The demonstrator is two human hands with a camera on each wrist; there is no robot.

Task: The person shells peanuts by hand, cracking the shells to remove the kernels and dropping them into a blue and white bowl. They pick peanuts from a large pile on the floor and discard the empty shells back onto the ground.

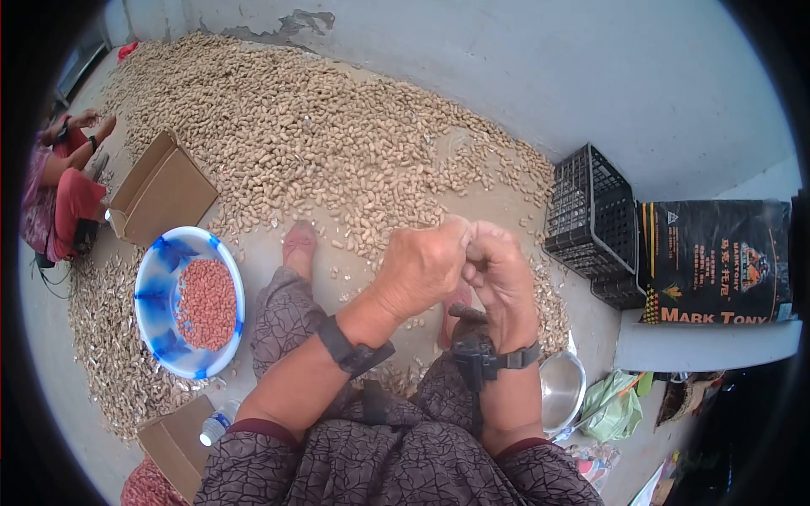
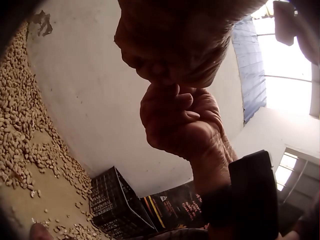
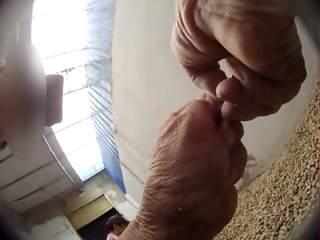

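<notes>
In the head view my left hand (image 1: 422,263) and right hand (image 1: 502,278) meet at the fingertips above the floor, in front of my knees. Both have curled fingers and pinch at a small thing, seemingly a peanut, which the fingers hide almost wholly. The right wrist view has the left hand (image 3: 195,165) below, its thumb and forefinger against the fingertips of the right hand (image 3: 245,55). Beyond them spreads a heap of unshelled peanuts (image 1: 295,135). To the left stands a blue and white basin (image 1: 152,316) with pink shelled kernels (image 1: 207,304) inside.
Empty shells (image 1: 110,337) lie around the basin. A cardboard box (image 1: 164,190) stands near another seated person (image 1: 55,194). Black crates (image 1: 591,211) and a black printed bag (image 1: 717,261) are at the right wall. A metal bowl (image 1: 561,392) and plastic bottle (image 1: 218,426) lie close by me.
</notes>
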